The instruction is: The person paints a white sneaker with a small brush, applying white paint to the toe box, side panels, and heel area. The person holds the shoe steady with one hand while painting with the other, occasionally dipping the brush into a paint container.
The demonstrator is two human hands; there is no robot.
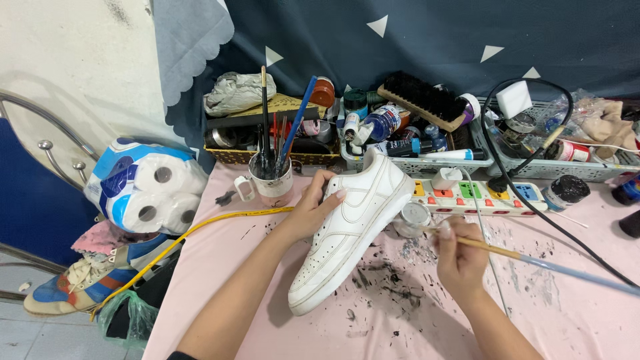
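Note:
A white sneaker (347, 240) lies tilted on the pink, paint-flecked table (573, 300), toe toward me. My left hand (313, 207) grips its heel and collar on the left side. My right hand (459, 257) holds a long paintbrush (533, 261), whose handle runs off to the right. The brush tip reaches toward a small round paint jar (412, 217) just right of the sneaker's midsection.
A mug of brushes (270, 177) stands behind the left hand. A white power strip (480, 195) lies behind the jar, with a black cable (567, 233) crossing the table. Baskets of bottles and a shoe brush (423, 100) line the back. Toilet rolls (147, 193) sit off the left edge.

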